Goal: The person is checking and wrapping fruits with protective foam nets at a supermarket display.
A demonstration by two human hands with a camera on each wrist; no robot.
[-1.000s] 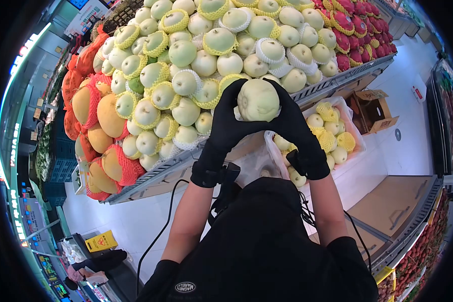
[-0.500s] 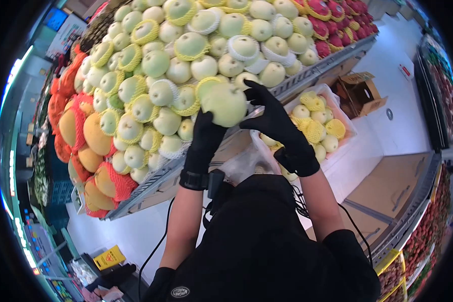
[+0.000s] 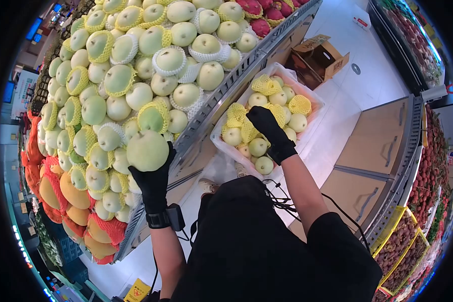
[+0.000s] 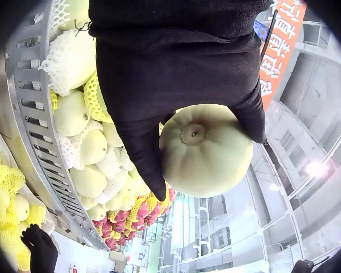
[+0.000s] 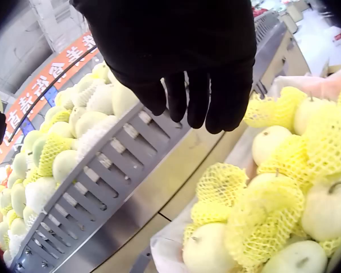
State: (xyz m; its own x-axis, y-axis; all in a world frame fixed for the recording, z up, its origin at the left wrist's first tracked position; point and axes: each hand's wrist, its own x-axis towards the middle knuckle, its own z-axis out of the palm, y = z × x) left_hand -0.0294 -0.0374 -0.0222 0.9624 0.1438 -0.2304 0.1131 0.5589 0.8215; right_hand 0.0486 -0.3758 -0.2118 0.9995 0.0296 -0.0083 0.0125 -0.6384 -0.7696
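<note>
A pale green melon (image 3: 147,151) rests in my gloved left hand (image 3: 153,187), at the front edge of the melon pile (image 3: 118,108). The left wrist view shows the thumb and fingers curved round the sides of this melon (image 4: 207,162), its ribbed end facing the camera. My gloved right hand (image 3: 266,125) is over a plastic-lined box (image 3: 314,102) of melons and yellow foam nets (image 3: 267,84). In the right wrist view the fingers (image 5: 219,108) of that hand hang down, holding nothing, above and beside the nets (image 5: 267,210).
A slatted grey rail (image 3: 226,83) borders the melon display. Orange melons (image 3: 78,189) in red nets lie at its left end, dragon fruit (image 3: 259,25) at the far end. An opened cardboard box (image 3: 317,60) stands behind the lined box. Wooden cabinets (image 3: 372,138) are at the right.
Both hands were round the melon; the right hand let go and moved right, over the lined box. The left hand carried the melon left and nearer. The head view turned right.
</note>
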